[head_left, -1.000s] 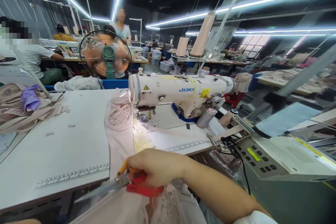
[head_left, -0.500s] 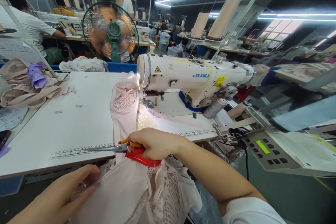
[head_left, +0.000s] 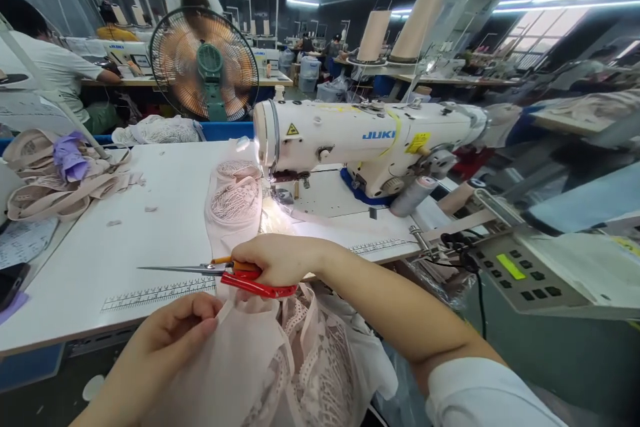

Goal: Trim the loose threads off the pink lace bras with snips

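Note:
My right hand [head_left: 280,259] grips red-handled scissors [head_left: 260,285], an orange piece showing by the fingers. Their long blades point left above the table's printed ruler. My left hand [head_left: 175,330] pinches the edge of a beige lace bra [head_left: 235,347] that hangs over the table's front edge. Part of this pale fabric, with a lace cup [head_left: 235,200], lies on the table beside the needle of the white sewing machine [head_left: 325,137]. My right hand hides some of the cloth between table and lap.
Beige straps [head_left: 60,193] with a purple scrap lie on the left, a phone [head_left: 13,283] below them. Behind the table stands a green fan [head_left: 209,60]. A control box [head_left: 520,273] and a thread spool [head_left: 414,196] are on the right. Other people sit or stand farther back.
My left hand has moved up and right along the bra, nearer the scissors. The scissors have shifted slightly left and up. The view has turned slightly.

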{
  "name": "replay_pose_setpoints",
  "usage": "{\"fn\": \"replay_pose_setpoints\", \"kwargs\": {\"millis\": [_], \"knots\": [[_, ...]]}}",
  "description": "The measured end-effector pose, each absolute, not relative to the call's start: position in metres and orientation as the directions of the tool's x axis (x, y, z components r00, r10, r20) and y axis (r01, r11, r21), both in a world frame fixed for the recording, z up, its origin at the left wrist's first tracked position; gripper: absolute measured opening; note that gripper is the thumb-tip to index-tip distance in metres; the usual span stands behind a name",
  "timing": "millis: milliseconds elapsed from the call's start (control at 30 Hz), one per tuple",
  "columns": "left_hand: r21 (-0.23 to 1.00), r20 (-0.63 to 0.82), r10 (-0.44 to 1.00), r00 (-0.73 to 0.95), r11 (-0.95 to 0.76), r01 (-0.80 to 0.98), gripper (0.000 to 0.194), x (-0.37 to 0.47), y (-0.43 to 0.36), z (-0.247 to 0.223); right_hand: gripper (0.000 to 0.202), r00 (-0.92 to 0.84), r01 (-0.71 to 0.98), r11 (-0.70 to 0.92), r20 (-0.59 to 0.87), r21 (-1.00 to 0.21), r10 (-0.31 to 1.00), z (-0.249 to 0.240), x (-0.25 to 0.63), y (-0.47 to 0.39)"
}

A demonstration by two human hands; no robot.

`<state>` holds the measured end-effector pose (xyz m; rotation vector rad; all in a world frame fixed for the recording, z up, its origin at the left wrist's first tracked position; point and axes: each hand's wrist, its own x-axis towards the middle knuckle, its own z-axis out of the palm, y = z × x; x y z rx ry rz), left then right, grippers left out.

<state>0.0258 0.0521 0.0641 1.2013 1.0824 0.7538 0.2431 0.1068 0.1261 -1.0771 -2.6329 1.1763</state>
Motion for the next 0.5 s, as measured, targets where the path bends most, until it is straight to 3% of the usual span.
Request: {"fn": "replay_pose_setpoints", "kwargs": {"millis": [333,500], "knots": [[0.948,-0.317,0.91,0.267,0.313,0.059,0.031,0.0269,0.0538,0.0696,0.016,-0.785,0.487,0.471,-0.131,-0.736,0.606,0.1278,0.2402,0.1058],[0.949,-0.315,0.921,0.227,0.304,0.085,0.033,0.0295,0.0575,0.0684,0.021,-0.774,0.483,0.461,-0.116,-0.744,0.623,0.1267,0.2403,0.1051]]}}
